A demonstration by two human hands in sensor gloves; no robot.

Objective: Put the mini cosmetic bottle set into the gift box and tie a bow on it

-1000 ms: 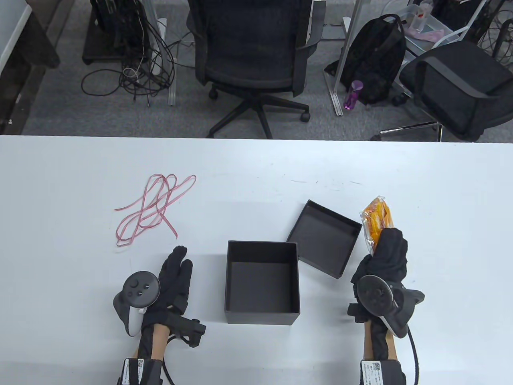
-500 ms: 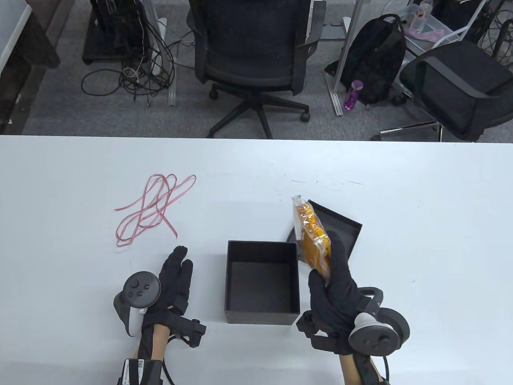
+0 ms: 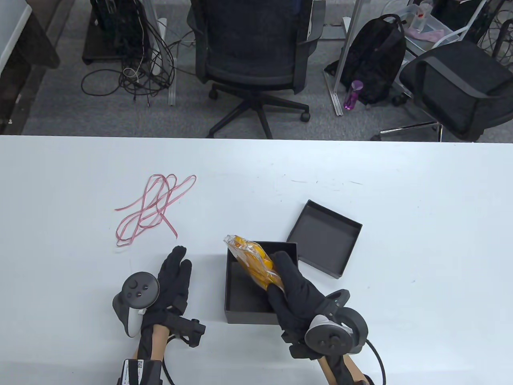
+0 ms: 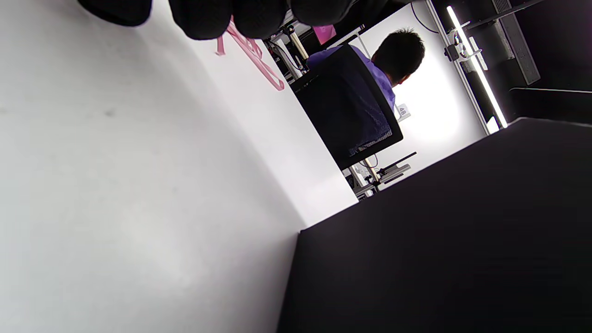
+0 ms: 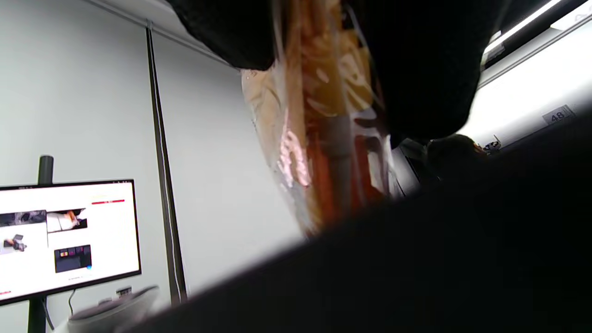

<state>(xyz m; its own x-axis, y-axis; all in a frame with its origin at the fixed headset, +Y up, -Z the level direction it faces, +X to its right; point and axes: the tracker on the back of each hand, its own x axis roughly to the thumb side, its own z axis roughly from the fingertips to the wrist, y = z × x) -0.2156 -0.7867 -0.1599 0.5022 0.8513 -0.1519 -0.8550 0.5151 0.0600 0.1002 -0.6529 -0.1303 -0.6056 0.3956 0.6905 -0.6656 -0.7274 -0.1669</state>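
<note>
— Where's your right hand (image 3: 298,296)?

— Lower centre of the frame, your fingers clamped around the bagged orange bottle set (image 3: 253,262), held tilted over the open gift box (image 3: 240,298).

— And your left hand (image 3: 170,282)?

— Flat on the surface (image 3: 421,192), fingers straight, left of the box. The lid (image 3: 324,238) lies upturned at the box's upper right; the pink ribbon (image 3: 150,206) lies loose, upper left.

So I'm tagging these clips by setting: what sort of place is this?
Most likely an office or lab workspace: swivel office chairs stand beyond the white table, cables lie tangled on grey carpet, and a computer monitor shows in the right wrist view.
</note>
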